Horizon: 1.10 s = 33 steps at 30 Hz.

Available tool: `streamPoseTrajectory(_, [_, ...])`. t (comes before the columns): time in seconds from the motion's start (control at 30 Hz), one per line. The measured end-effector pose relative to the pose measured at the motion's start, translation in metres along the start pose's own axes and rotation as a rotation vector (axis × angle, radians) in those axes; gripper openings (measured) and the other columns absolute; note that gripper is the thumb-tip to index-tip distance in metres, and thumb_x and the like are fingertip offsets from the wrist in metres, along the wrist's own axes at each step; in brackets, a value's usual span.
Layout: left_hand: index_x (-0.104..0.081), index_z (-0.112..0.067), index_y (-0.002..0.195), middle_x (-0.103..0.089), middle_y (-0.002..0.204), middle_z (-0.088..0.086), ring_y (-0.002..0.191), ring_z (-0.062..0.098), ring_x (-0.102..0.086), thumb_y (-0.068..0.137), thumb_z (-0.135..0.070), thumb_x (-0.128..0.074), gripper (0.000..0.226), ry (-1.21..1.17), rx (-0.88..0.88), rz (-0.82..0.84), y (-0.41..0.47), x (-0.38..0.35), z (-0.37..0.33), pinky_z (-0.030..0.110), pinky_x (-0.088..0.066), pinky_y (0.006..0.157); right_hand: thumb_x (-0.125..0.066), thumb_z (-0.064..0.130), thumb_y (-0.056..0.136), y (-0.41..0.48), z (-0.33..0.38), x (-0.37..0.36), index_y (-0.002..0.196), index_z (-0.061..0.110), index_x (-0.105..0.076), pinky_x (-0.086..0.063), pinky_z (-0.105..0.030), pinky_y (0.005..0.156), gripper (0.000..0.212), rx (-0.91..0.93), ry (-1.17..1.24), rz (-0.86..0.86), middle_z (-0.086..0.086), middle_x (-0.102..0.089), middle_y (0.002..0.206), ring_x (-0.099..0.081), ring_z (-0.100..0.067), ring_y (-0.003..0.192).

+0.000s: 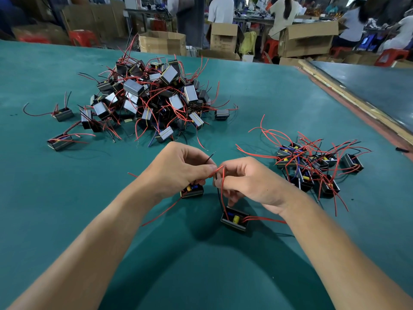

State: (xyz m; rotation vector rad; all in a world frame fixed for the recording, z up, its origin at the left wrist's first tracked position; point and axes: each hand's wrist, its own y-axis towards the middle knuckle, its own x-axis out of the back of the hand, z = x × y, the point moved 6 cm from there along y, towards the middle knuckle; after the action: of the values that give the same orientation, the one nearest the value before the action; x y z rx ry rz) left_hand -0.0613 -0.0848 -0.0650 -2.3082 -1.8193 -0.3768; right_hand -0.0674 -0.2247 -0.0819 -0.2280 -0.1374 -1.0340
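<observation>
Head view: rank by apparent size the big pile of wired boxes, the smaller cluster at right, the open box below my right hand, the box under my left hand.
1. Big pile
2. Smaller cluster
3. Open box below the right hand
4. Second box under the left hand; partly hidden, so its rank is unsure.

Matt green table covering (67, 198), glossy black plastic modules (234, 219), smooth red-sheathed wires (222, 186), brown cardboard boxes (162, 42).
</observation>
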Motion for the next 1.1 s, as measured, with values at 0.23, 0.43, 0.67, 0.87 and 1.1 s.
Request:
streamPoseTrajectory(0.23, [-0.069, 0.003, 0.083, -0.063, 0.064, 0.011, 0.055, 0.019, -0.052, 0.084, -0.001, -0.072, 0.005, -0.123, -0.042, -0.088, 0.001, 0.005, -0.003, 0.026, -0.051, 0.056, -0.052, -0.006, 0.091, 0.001, -0.001, 0.004, 0.069, 0.016, -0.066, -0.051, -0.024, 0.052, 0.034, -0.022, -0.018, -0.036, -0.002, -0.056, 0.059, -0.051, -0.011, 0.049])
streamPoseTrajectory(0.43, [-0.07, 0.003, 0.082, -0.067, 0.063, 0.004, 0.049, 0.015, -0.054, 0.093, -0.013, -0.063, 0.021, -0.203, -0.013, -0.128, 0.002, 0.006, -0.004, 0.021, -0.054, 0.054, -0.05, 0.014, 0.102, 0.003, -0.001, 0.004, 0.066, 0.011, -0.058, -0.044, -0.017, 0.043, 0.037, -0.039, 0.042, -0.079, -0.003, -0.057, 0.054, -0.051, -0.011, 0.043])
streamPoseTrajectory(0.67, [-0.065, -0.001, 0.083, -0.066, 0.061, 0.004, 0.045, 0.018, -0.062, 0.088, -0.007, -0.068, 0.009, -0.246, 0.021, -0.127, 0.001, 0.005, 0.0, 0.03, -0.06, 0.053, -0.066, 0.013, 0.093, 0.006, -0.003, 0.012, 0.074, 0.015, -0.069, -0.052, -0.025, 0.051, 0.02, 0.03, 0.01, -0.177, -0.009, -0.061, 0.073, -0.049, -0.011, 0.047])
streamPoseTrajectory(0.87, [-0.05, -0.005, 0.077, -0.059, 0.049, -0.001, 0.044, 0.018, -0.062, 0.081, -0.001, -0.073, 0.024, -0.259, 0.023, -0.153, 0.002, 0.007, 0.002, 0.045, -0.06, 0.063, -0.066, 0.006, 0.093, 0.006, -0.003, 0.016, 0.079, 0.015, -0.067, -0.051, -0.025, 0.049, 0.016, 0.045, 0.023, -0.207, 0.001, -0.062, 0.062, -0.048, -0.01, 0.044])
streamPoseTrajectory(1.1, [-0.055, -0.006, 0.077, -0.062, 0.054, 0.0, 0.05, 0.018, -0.066, 0.082, -0.005, -0.072, 0.018, -0.241, 0.015, -0.151, 0.001, 0.007, 0.0, 0.034, -0.06, 0.054, -0.065, 0.005, 0.093, 0.006, -0.001, 0.016, 0.072, 0.028, -0.07, -0.049, -0.024, 0.048, 0.032, 0.064, 0.034, -0.228, 0.002, -0.062, 0.06, -0.048, -0.013, 0.044])
